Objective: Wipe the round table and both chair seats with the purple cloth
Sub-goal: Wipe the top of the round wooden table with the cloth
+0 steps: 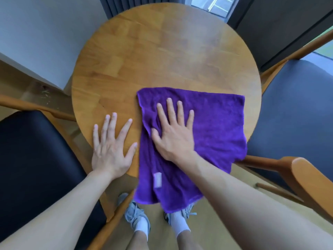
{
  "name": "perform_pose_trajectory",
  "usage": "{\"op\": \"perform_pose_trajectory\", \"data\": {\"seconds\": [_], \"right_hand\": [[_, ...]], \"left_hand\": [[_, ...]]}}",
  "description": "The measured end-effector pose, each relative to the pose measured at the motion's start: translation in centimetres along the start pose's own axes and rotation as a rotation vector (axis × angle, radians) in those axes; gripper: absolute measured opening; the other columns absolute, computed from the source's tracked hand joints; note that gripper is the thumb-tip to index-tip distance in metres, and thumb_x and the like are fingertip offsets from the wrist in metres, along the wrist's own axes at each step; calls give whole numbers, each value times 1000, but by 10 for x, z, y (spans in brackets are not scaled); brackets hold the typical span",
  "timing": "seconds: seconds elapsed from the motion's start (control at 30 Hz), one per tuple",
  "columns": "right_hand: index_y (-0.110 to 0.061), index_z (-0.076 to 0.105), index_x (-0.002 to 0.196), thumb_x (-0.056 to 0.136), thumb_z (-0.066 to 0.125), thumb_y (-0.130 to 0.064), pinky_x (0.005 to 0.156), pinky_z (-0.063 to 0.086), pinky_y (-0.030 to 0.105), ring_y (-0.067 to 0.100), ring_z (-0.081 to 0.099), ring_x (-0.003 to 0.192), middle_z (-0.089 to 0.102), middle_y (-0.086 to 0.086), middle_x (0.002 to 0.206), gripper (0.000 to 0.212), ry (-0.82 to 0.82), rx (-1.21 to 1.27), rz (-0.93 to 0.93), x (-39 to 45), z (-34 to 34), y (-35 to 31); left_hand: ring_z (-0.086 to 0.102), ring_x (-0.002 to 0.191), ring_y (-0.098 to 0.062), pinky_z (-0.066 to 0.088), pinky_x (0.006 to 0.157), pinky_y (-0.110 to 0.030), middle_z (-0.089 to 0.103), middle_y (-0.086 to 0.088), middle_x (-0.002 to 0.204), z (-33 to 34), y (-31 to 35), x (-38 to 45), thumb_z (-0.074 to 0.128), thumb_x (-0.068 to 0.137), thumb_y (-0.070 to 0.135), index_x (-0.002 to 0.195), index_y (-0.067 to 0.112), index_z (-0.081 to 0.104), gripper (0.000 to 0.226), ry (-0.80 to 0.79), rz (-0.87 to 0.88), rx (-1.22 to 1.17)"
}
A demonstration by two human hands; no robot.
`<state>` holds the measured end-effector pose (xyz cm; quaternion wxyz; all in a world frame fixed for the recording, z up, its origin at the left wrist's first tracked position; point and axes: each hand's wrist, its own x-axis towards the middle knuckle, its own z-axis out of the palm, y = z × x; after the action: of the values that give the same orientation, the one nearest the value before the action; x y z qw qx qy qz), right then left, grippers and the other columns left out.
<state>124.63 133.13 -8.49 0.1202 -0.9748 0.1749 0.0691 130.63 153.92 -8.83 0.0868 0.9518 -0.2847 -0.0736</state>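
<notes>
The purple cloth [212, 123] lies spread on the near right part of the round wooden table [153, 56], and its near end hangs over the table's front edge. My right hand [173, 132] lies flat on the cloth with fingers spread, pressing it down. My left hand [111, 147] rests flat on the bare wood just left of the cloth, holding nothing. A chair with a black seat [36, 168] stands at the left. Another chair, with a blue-grey seat [295, 114], stands at the right.
Both chairs have wooden frames; the right chair's armrest [310, 179] juts close to my right forearm. A white wall [45, 33] and dark curtain [111, 6] lie beyond the table. My feet in grey shoes [137, 213] stand under the table's near edge.
</notes>
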Motion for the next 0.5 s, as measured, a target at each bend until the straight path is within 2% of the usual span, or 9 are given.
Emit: {"op": "perform_pose_trajectory", "data": {"seconds": [0.1, 0.17, 0.23, 0.33, 0.4, 0.5], "right_hand": [[-22, 16, 164, 97, 36, -48, 122, 2, 65, 33, -2, 159, 5, 5, 173, 75, -10, 42, -103, -16, 12, -50], [-18, 16, 164, 99, 36, -45, 123, 8, 63, 30, -1, 159, 6, 5, 173, 73, -47, 35, -233, -42, 17, -51], [-17, 20, 164, 99, 38, -50, 124, 10, 61, 28, 1, 159, 7, 3, 173, 74, -81, -22, -415, -63, 15, -27], [-27, 22, 164, 96, 41, -65, 126, 4, 58, 26, 4, 159, 9, -2, 173, 80, -133, -128, -644, -60, 2, 22], [-33, 14, 164, 92, 40, -73, 126, 2, 58, 25, 2, 160, 6, -5, 173, 86, -139, -144, -568, -40, -4, 34], [-36, 10, 164, 94, 36, -71, 124, 3, 61, 26, -2, 159, 3, -7, 173, 83, -77, -90, -276, -19, 0, 7]], "left_hand": [[11, 158, -31, 8, 125, -60, 23, -16, 167, -2, -1, 1, 38, 93, 41, 145, 18, 48, 58, 22, 7, -31], [16, 157, -32, 11, 124, -61, 30, -18, 164, -4, -3, 2, 36, 92, 34, 138, 13, 55, 54, 35, 9, -56], [13, 158, -29, 9, 125, -59, 24, -13, 168, -5, -2, 1, 36, 93, 31, 147, 18, 48, 57, 37, 5, -85], [5, 159, -25, 5, 126, -57, 15, -8, 171, -4, 0, 1, 34, 99, 33, 159, 29, 32, 60, 20, 5, -79], [4, 159, -25, 5, 126, -57, 14, -8, 171, -4, 0, 2, 33, 100, 34, 158, 30, 33, 59, 18, -11, -74], [5, 159, -25, 5, 126, -57, 14, -8, 171, -2, 0, 1, 34, 100, 35, 154, 27, 38, 55, 36, -6, -47]]}}
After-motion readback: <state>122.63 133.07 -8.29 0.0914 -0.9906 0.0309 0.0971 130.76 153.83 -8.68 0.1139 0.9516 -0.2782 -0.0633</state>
